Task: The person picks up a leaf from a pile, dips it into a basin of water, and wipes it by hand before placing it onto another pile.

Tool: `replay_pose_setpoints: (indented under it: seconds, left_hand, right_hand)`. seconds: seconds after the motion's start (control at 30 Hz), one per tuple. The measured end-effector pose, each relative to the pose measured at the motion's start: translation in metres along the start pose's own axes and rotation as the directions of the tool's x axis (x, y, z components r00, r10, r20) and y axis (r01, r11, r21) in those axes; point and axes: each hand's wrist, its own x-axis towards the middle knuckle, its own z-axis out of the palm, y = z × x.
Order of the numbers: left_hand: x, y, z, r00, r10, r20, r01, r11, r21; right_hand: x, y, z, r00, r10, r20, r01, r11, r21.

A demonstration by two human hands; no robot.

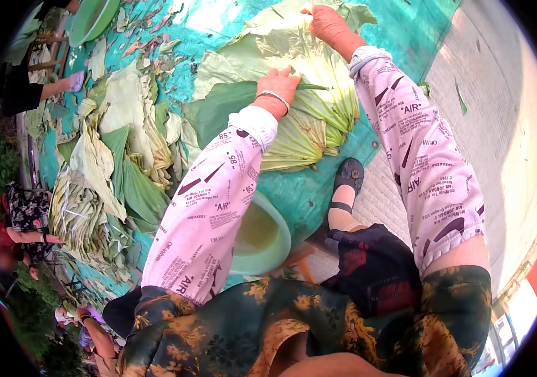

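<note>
A broad stack of pale green leaves [325, 100] lies fanned out in front of me, its stems gathered toward the lower right. Across its left side rests a darker green leaf [218, 107], its stem poking out to the right. My left hand [278, 88], with a bracelet at the wrist, is closed on this darker leaf near its stem; the fingertips are partly hidden. Over the far upper edge of the stack, my right hand [330, 25] has its fingers drawn together in a pinch. What is between them, if anything, is too small to tell.
A green basin of cloudy water [284, 242] stands close below my left forearm. More leaf bundles [118, 144] cover the teal tarp [306, 195] on the left. Another green basin [96, 19] is at the upper left. Other people [27, 217] sit along the left side.
</note>
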Motion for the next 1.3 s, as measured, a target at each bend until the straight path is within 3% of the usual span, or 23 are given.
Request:
replay_pose_setpoints:
  seconds: [0.1,0.2,0.3,0.4,0.5,0.53,0.63,0.67,0.77,0.9,0.93,1.03,1.07,1.1,1.17,1.2,1.3]
  left_hand:
    - [0.005,0.012,0.015,1.000,0.016,-0.007,-0.016,1.000,-0.025]
    - [0.009,0.002,0.007,1.000,0.005,0.010,-0.005,1.000,-0.022]
    - [0.010,0.001,0.011,1.000,0.008,0.015,-0.007,0.999,-0.045]
    - [0.013,0.002,0.014,1.000,0.007,0.013,-0.006,0.998,-0.056]
    - [0.013,0.002,0.012,0.999,0.010,0.032,-0.008,0.998,-0.069]
    - [0.014,0.003,0.012,0.999,0.012,0.043,-0.008,0.996,-0.085]
    - [0.017,0.000,0.013,0.999,0.013,0.050,-0.007,0.993,-0.120]
    - [0.001,0.022,-0.002,0.999,0.027,0.044,-0.022,0.993,-0.118]
    - [-0.006,0.026,-0.006,0.997,0.036,0.065,-0.027,0.990,-0.138]
    - [-0.002,0.023,-0.006,0.998,0.033,0.062,-0.021,0.982,-0.188]
    - [0.000,0.021,-0.006,0.998,0.029,0.059,-0.017,0.979,-0.203]
    - [0.000,0.020,-0.003,0.999,0.026,0.043,-0.015,0.970,-0.242]
    - [0.001,0.020,-0.003,0.998,0.025,0.052,-0.011,0.970,-0.244]
    - [0.002,0.017,-0.003,0.998,0.029,0.064,-0.011,0.964,-0.265]
    - [0.004,0.016,-0.007,0.996,0.043,0.081,-0.016,0.950,-0.313]
    - [0.004,0.011,-0.012,0.997,0.060,0.058,-0.035,0.932,-0.361]
    - [0.024,-0.013,0.021,0.989,-0.025,-0.144,-0.091,0.661,-0.745]
  right_hand:
    - [-0.002,0.016,0.005,0.978,0.057,0.202,-0.028,0.989,-0.142]
    - [0.013,0.011,0.010,0.981,0.081,0.178,-0.063,0.992,-0.106]
    - [0.005,0.015,0.025,0.957,-0.245,-0.156,0.254,0.966,0.040]
    - [0.025,0.010,0.046,0.988,-0.139,-0.063,0.128,0.979,-0.162]
    - [0.022,-0.012,0.036,0.998,-0.031,0.063,0.038,0.993,-0.115]
    - [0.017,-0.032,0.015,0.975,0.048,0.217,-0.013,0.987,-0.159]
    - [0.024,-0.044,0.002,0.931,0.179,0.317,-0.124,0.974,-0.188]
    - [0.005,-0.025,-0.006,0.996,-0.064,-0.063,0.060,0.996,-0.069]
    - [0.022,-0.038,-0.029,0.982,0.109,-0.157,-0.131,0.982,-0.138]
    - [0.059,-0.030,-0.004,0.975,0.221,-0.032,-0.223,0.954,-0.199]
    - [0.069,-0.022,0.015,0.948,0.318,0.004,-0.314,0.940,-0.130]
    - [0.039,-0.031,0.036,0.954,0.274,-0.121,-0.266,0.961,0.081]
    - [0.028,-0.041,0.026,0.938,0.323,-0.127,-0.278,0.918,0.283]
    - [0.036,-0.021,0.038,0.958,0.285,-0.043,-0.269,0.937,0.223]
    - [0.040,-0.006,0.034,0.961,0.275,0.033,-0.273,0.922,0.274]
    - [0.041,0.002,0.034,0.958,0.288,-0.014,-0.274,0.925,0.262]
    - [0.044,0.034,0.042,0.961,0.211,-0.178,-0.089,0.846,0.525]
